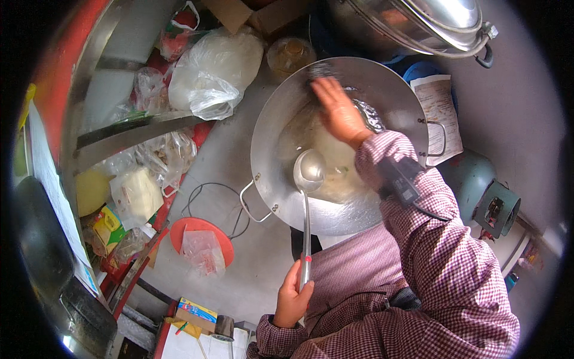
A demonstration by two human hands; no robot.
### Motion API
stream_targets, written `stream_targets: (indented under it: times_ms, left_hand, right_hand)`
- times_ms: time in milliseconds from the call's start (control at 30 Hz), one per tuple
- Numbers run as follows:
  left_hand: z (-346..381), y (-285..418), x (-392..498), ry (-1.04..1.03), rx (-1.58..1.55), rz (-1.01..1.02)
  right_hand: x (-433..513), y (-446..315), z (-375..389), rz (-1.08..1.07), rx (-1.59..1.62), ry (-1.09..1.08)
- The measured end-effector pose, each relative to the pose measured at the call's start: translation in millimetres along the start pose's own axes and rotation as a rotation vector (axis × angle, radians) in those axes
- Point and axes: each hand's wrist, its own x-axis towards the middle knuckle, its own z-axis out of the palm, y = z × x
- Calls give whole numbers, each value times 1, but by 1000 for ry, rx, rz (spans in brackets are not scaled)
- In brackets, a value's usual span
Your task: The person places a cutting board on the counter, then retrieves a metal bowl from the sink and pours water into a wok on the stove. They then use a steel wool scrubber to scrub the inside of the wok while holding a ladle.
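A wide steel wok [273, 121] with side handles stands before me, cloudy water in its bottom. My left hand [293, 294] grips the long handle of a metal ladle [310, 172], whose bowl rests in the wok near the water. My right hand [338, 110] reaches over the wok with fingers stretched out at its far wall. A blurred dark, wiry pad, perhaps a metal scourer [320, 72], lies under or just past its fingertips. Crumpled shiny silvery material [370, 116] shows behind the right wrist, partly hidden; I cannot tell what it is.
Left of the wok, shelves hold plastic bags [215, 72] and food packets. A red round stool [178, 233] bears a plastic bag. Beyond the wok are a plastic jug [291, 56] and a large metal pot [417, 22]. A gas cylinder [466, 179] stands at right.
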Motion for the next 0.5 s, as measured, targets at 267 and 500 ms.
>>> stream_targets:
  times_ms: [267, 500]
  left_hand:
    - [7, -5, 2, -108, -29, -102]
    - [10, -2, 6, -93, 25, -106]
  right_hand:
    - [-14, -63, 32, -367, -47, -485]
    - [7, 13, -20, 38, -299, -168]
